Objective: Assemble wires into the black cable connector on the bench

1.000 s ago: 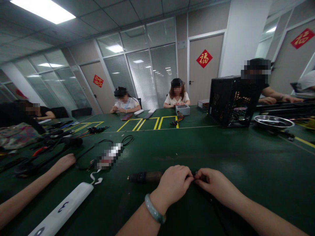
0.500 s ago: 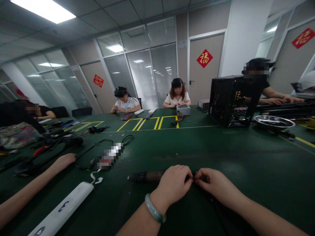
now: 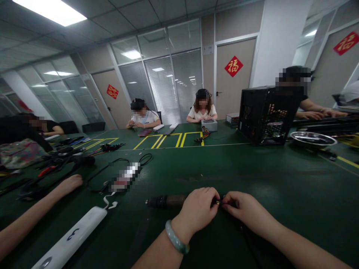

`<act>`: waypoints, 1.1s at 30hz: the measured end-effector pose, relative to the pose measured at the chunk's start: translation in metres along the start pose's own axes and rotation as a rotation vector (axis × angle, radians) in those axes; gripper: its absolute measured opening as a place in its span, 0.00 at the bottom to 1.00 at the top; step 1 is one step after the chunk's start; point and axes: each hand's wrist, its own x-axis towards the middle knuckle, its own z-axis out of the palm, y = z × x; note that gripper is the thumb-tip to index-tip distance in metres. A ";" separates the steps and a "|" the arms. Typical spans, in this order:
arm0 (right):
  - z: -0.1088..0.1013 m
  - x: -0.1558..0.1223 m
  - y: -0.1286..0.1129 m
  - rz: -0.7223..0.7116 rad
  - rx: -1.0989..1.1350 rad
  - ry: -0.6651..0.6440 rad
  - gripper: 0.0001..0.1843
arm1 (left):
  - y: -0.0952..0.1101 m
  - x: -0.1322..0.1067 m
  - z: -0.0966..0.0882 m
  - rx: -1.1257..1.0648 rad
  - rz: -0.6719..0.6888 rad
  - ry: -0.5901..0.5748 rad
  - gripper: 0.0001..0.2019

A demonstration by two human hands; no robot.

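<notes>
My left hand (image 3: 198,211), with a green bangle on its wrist, is curled closed over the end of a dark cylindrical tool (image 3: 165,201) that lies on the green table (image 3: 280,186). My right hand (image 3: 246,211) meets it fingertip to fingertip and pinches a small dark piece with a glint of brass (image 3: 218,202) between the two hands. What that piece is I cannot make out. A black cable runs from under my right hand toward me.
Another person's forearm and hand (image 3: 66,185) rest at the left near black cables (image 3: 95,175). A white power strip (image 3: 70,239) lies front left. A black computer case (image 3: 263,114) and a metal dish (image 3: 312,139) stand at the right. Several people sit around the table.
My hands have stayed in place, with only slight finger movement; a small brass glint now shows between them. The other person's hand at the left has drawn back slightly.
</notes>
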 end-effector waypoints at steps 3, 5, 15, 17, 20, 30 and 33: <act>0.000 -0.001 -0.002 0.005 0.014 -0.007 0.07 | 0.000 0.001 0.001 0.001 -0.023 0.011 0.09; 0.000 -0.001 -0.001 0.010 0.015 -0.006 0.07 | 0.001 0.001 0.001 0.014 -0.039 0.002 0.10; 0.000 0.000 0.002 -0.007 0.002 0.001 0.07 | -0.003 0.001 0.004 -0.014 -0.038 0.004 0.07; 0.000 0.000 0.001 -0.002 -0.003 0.002 0.07 | -0.003 0.001 0.005 -0.002 -0.040 -0.001 0.06; -0.001 0.000 0.000 0.001 -0.010 0.007 0.08 | -0.002 0.002 0.004 0.009 -0.028 -0.011 0.06; 0.000 -0.002 -0.001 -0.009 -0.013 0.021 0.07 | -0.002 0.000 0.001 -0.004 0.010 -0.003 0.05; -0.001 -0.002 -0.004 -0.016 -0.039 0.031 0.08 | -0.003 0.000 0.001 -0.005 0.024 -0.005 0.05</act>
